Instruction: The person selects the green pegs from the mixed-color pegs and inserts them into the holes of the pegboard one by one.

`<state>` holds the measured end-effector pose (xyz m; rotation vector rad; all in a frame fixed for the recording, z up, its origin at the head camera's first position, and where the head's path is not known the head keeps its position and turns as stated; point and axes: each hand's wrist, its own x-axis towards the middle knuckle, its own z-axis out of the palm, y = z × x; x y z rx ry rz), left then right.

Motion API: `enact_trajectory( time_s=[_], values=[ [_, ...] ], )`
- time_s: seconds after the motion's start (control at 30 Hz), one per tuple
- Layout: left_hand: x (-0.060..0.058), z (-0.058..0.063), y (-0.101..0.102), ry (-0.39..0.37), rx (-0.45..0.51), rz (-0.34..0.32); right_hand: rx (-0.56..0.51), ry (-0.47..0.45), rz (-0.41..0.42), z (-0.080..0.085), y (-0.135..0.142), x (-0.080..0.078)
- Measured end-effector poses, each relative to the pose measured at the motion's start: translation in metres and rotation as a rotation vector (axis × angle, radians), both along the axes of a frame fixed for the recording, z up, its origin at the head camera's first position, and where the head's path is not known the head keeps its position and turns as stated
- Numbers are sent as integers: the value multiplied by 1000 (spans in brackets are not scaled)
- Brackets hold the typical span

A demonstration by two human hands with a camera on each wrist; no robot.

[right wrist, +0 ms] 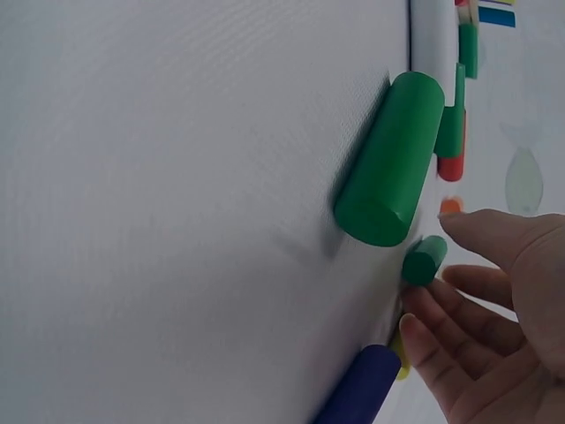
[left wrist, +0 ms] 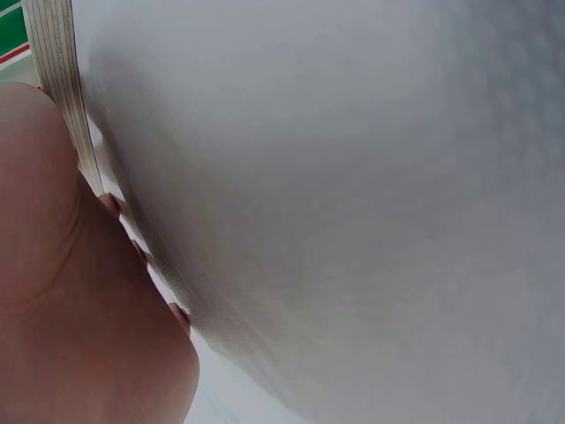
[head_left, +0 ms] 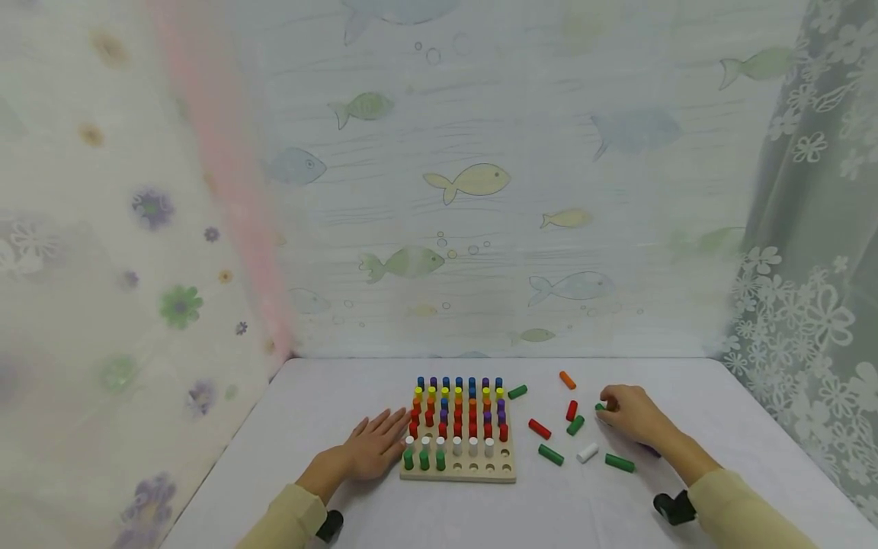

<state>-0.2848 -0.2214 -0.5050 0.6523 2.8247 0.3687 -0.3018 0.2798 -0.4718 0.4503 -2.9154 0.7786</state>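
Observation:
A wooden pegboard [head_left: 456, 479] stands in the middle of the table, holding rows of blue, purple, yellow, orange, red, white and green pegs. My left hand [head_left: 373, 448] lies flat beside the board's left edge, fingers extended. In the left wrist view, part of that hand [left wrist: 79, 291] appears beside the board's wooden side [left wrist: 62, 79]. My right hand [head_left: 634, 414] is over the loose pegs on the right, at a small green peg [right wrist: 425, 261]. The fingers reach round this peg, while a gap shows between it and the thumb [right wrist: 481, 234].
Loose pegs lie right of the board: red [head_left: 539, 428], green [head_left: 551, 454], white [head_left: 588, 453], orange [head_left: 567, 380] and others. A green peg [right wrist: 393, 159] and a dark blue peg [right wrist: 357, 389] lie near the right wrist. A fish-patterned curtain [head_left: 473, 229] hangs behind the table.

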Motion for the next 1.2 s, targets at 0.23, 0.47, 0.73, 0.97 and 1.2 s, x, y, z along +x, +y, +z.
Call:
enact_trajectory(
  time_s=[0.23,0.47,0.73,0.97,1.2],
  values=[
    [3,6,1,-12,0,-2,10,-37,-19,-3,-5,-6],
    [4,8,2,-19,-10,2,-2,-61,-18,-4,-7,-10],
    [-3,-1,0,-5,17,3,-11,-81,-36,-2,-7,-12],
    [-1,2,1,-13,5,7,-42,-69,-13,0,-4,-7],
    [8,12,3,-16,15,-10,-80,-65,1,2,2,-1]
  ],
)
